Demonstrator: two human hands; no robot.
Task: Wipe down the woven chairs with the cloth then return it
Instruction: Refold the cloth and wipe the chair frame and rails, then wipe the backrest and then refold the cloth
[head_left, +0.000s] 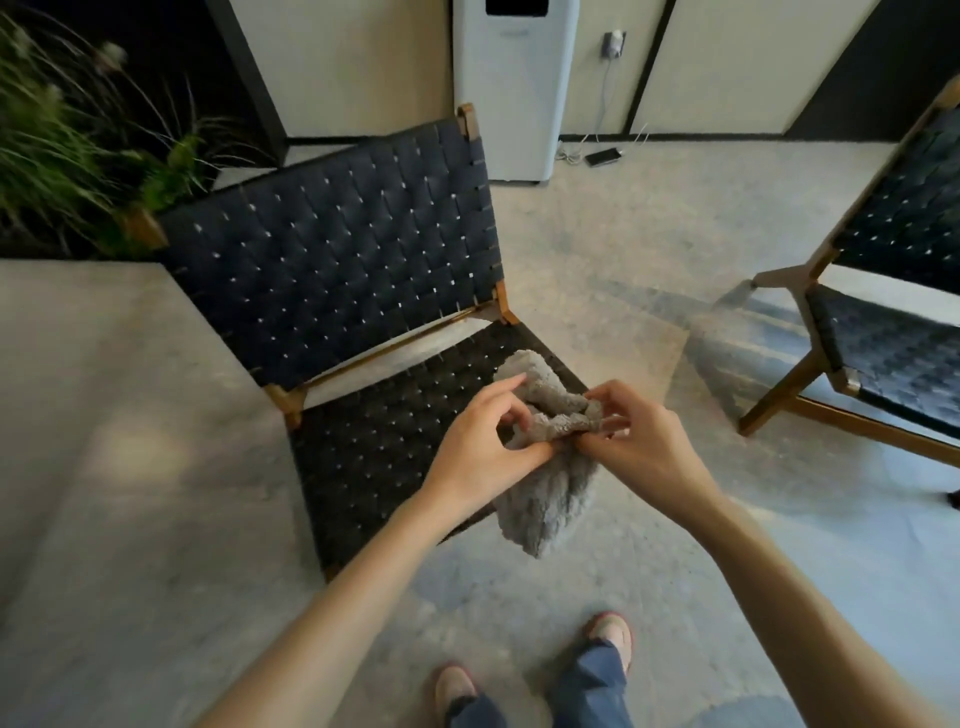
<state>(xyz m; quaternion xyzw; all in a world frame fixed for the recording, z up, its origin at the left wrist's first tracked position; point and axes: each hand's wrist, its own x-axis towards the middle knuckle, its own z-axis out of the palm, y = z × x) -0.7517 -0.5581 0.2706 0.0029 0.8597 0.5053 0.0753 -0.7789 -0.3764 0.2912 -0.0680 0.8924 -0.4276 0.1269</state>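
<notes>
A fluffy grey cloth (545, 499) hangs bunched in the air over the front right corner of a dark woven chair (332, 260) with a wooden frame. My left hand (483, 441) pinches the cloth's upper left part between thumb and fingers. My right hand (639, 441) pinches its upper right edge, close beside the left. The cloth's lower part droops below both hands, off the seat. A second woven chair (893, 332) stands at the right edge, partly cut off.
A white floor appliance (514, 88) stands against the wall behind the chair, with a phone (602, 156) and cables on the floor beside it. Green plants (67, 145) fill the left back corner. My feet (608, 639) are on the concrete floor below.
</notes>
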